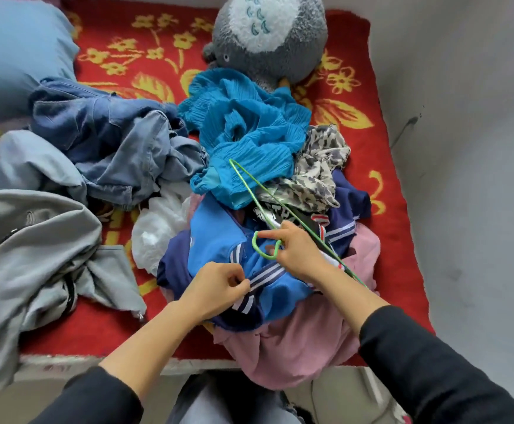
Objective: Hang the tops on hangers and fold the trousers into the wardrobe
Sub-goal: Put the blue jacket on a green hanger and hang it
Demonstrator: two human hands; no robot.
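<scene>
A heap of clothes lies on the bed. On top sits a blue top (219,237) with a navy, white-striped collar. My left hand (216,289) pinches that striped collar edge. My right hand (298,252) grips a thin green wire hanger (251,191) near its hook, just above the blue top. The hanger's far end points up over a crumpled turquoise top (249,130). Under the heap lies a pink garment (304,341). Blue jeans (112,139) and grey trousers (35,255) lie to the left.
The red blanket (402,240) with yellow flowers covers the bed. A grey plush toy (268,35) sits at the back, a blue pillow (14,50) at the far left. A leopard-print garment (317,169) and a white plastic bag (161,224) lie in the heap. A grey wall stands to the right.
</scene>
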